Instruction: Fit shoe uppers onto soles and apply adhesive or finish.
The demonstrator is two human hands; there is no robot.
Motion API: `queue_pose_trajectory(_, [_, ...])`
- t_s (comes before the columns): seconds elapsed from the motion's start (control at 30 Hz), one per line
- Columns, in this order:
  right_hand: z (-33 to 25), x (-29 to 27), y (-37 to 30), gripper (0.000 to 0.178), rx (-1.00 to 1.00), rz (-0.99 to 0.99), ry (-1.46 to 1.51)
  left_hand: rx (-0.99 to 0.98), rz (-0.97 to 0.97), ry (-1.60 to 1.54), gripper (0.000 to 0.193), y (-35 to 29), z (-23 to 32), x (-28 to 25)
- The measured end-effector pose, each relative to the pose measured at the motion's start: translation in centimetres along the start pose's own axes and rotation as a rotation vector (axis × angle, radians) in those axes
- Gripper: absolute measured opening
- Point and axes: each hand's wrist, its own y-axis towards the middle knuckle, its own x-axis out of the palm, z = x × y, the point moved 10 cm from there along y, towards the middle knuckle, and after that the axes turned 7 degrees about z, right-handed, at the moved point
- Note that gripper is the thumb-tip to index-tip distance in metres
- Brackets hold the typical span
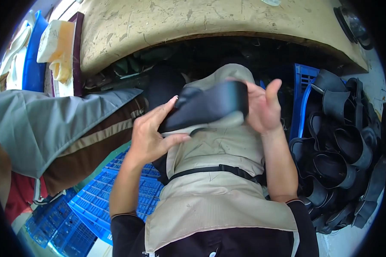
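Note:
A black slide sandal (210, 105) with a wide strap and a pale edge along its sole is above my lap, smeared by motion. My left hand (152, 130) grips its left end, thumb underneath and fingers along the top. At the other end is my right hand (263, 105), its thumb stretched up and its palm facing the sandal. Some of the right fingers pass behind the sandal, so whether they touch it is hidden.
A worn cream-topped table (210, 21) curves across the front. To my right, a blue crate (303, 85) stands by a heap of black slide sandals (336, 158). Blue plastic crates (98, 199) lie at lower left. Another person's grey apron (51, 124) is close on my left.

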Motion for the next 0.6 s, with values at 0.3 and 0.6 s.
queue_pose_trajectory(0.3, [8.0, -5.5, -2.3, 0.039, 0.249, 0.118, -1.057, 0.474, -0.124, 0.6, 0.074, 0.6, -1.4, 2.7])
queue_pose_trajectory(0.6, [11.2, -8.5, 4.8, 0.042, 0.576, 0.284, -1.355, 0.483, -0.101, 0.537, 0.075, 4.3, -8.3, 1.7])
